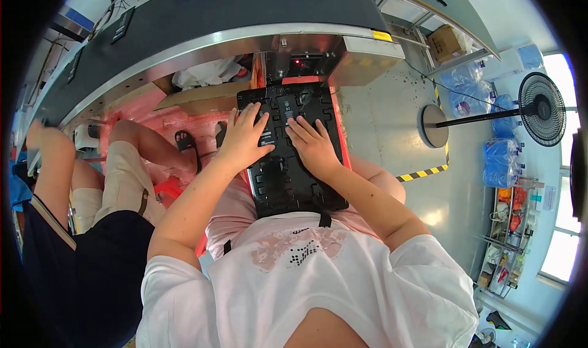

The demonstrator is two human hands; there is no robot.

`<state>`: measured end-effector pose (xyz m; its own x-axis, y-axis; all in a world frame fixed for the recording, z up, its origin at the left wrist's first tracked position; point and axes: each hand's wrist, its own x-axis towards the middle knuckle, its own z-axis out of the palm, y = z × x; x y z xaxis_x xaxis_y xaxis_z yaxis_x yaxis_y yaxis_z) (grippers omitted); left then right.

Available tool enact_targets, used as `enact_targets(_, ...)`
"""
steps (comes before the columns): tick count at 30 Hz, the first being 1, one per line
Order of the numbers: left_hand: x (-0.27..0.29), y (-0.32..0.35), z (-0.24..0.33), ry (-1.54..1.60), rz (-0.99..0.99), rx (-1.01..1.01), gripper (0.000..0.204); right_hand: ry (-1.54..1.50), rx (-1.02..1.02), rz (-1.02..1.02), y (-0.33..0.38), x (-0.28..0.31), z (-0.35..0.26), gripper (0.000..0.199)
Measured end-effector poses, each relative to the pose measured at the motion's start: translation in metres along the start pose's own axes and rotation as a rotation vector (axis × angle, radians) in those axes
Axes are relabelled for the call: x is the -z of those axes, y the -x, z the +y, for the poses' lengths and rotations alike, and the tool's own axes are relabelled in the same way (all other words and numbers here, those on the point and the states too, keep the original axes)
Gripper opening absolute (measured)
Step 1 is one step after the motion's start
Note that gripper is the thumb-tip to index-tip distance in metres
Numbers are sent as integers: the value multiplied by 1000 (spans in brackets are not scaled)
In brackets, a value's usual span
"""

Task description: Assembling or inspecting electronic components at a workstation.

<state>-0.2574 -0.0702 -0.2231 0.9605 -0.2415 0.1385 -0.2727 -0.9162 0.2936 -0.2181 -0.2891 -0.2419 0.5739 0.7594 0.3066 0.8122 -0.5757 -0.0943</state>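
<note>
Tray (pixel 297 189) of black plastic lies over the lap (pixel 236 208), near side of the worktop (pixel 294 8); left grip (pixel 244 138) and right grip (pixel 315 149) lie palm-down on it, both wide.

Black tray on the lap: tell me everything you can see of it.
The tray is black, rectangular and glossy, apparently moulded plastic, with notched pockets and ridges. It lies on the lap, long sides running away from the wearer, far end toward the table. Flat black pieces with pale print sit in it. The left hand and right hand lie palm down over it, hiding parts.
</note>
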Motion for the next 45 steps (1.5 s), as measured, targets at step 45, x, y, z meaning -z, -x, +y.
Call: enact_targets(45,167,-115,-47,37,560,-83,75,-161,-571,-422,-22,19,71,39)
